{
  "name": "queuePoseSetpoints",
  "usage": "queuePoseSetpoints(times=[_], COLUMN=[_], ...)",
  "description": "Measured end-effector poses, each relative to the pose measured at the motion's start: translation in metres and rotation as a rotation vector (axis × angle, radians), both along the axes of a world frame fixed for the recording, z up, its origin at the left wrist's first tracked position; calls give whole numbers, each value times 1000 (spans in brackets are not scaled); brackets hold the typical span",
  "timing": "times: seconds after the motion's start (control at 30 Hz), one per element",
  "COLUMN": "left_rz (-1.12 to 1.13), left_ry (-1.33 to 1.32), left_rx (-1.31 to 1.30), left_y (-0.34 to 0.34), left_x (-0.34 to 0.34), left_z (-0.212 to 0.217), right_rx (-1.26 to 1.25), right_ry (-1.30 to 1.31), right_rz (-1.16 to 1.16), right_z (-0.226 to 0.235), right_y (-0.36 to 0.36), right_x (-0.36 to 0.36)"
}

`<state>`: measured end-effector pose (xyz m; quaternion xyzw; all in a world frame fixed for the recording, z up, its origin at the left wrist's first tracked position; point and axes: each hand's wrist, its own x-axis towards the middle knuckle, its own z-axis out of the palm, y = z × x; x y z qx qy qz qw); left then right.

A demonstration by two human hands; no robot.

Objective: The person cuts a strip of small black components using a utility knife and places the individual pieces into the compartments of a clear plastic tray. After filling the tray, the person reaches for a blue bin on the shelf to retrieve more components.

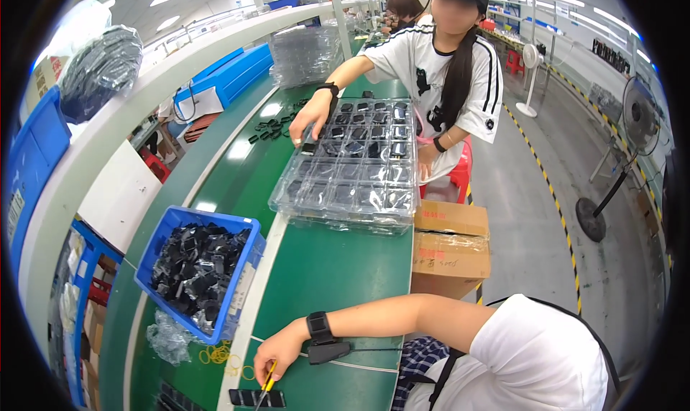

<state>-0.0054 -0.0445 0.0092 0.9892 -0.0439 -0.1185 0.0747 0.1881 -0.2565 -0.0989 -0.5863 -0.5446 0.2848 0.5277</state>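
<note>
The tool (270,378) in the right grip (279,353) is yellow, the strip (244,396) under it black. Behind the grip, the wristband (319,328) is black; farther right, the cloth (421,359) is blue-and-white plaid. Up-left: blue bin (149,267), black parts (198,267). Worktop (345,267): green.

The trays (341,185) look glossy plastic, the carton (451,251) matt cardboard.

Yellow tool (269,378), slim, tilted, tip down at black segmented strip (243,396); strip flat on green bench (345,267).
</note>
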Motion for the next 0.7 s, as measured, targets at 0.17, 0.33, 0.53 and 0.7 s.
queuePoseSetpoints(times=[0.17,0.33,0.53,0.7], left_rz=[-107,-196,-141,-130], left_ry=[-10,-47,-18,-28], left_rx=[-53,-91,-121,-91], left_y=[0,1,3,7], left_x=[0,-4,-5,-1], left_z=[-3,-7,-5,-5], right_rx=[1,-34,-11,-48], right_ry=[30,37,30,51], right_rz=[52,63,84,58], right_z=[-3,-3,-5,-3], right_y=[-4,-6,-4,-2], right_x=[-1,-4,-2,0])
